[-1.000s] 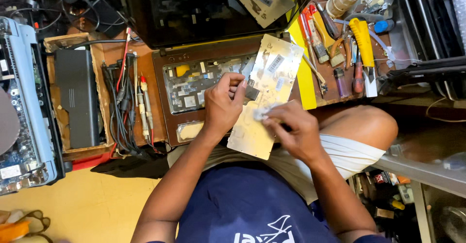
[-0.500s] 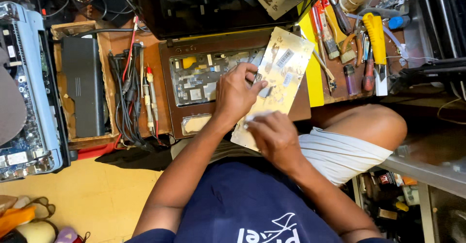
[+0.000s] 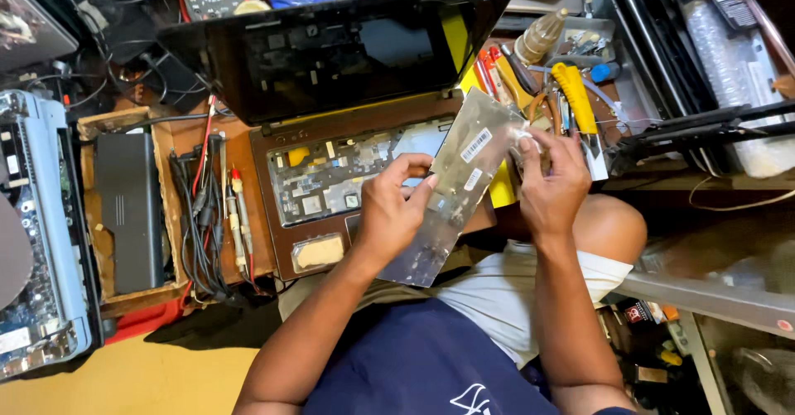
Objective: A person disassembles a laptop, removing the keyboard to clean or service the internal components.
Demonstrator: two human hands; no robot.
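Observation:
I hold a flat silvery keyboard panel (image 3: 460,185), back side up, tilted over an opened laptop (image 3: 331,158). My left hand (image 3: 396,208) grips the panel's left edge near its middle, thumb on top. My right hand (image 3: 551,185) pinches the panel's upper right corner. The laptop's base shows bare circuit parts where the keyboard sat, and its dark screen (image 3: 348,46) stands open behind. The panel's lower end hangs over my lap.
A wooden box (image 3: 132,208) with a black battery and a bundle of probes and cables (image 3: 207,216) lies left. A dismantled device (image 3: 33,241) sits at far left. Screwdrivers and tools (image 3: 563,84) lie at the right, next to black stands (image 3: 687,125).
The view has shifted. My right hand moved from the panel's lower middle up to its upper right corner, and the panel now sits more to the right.

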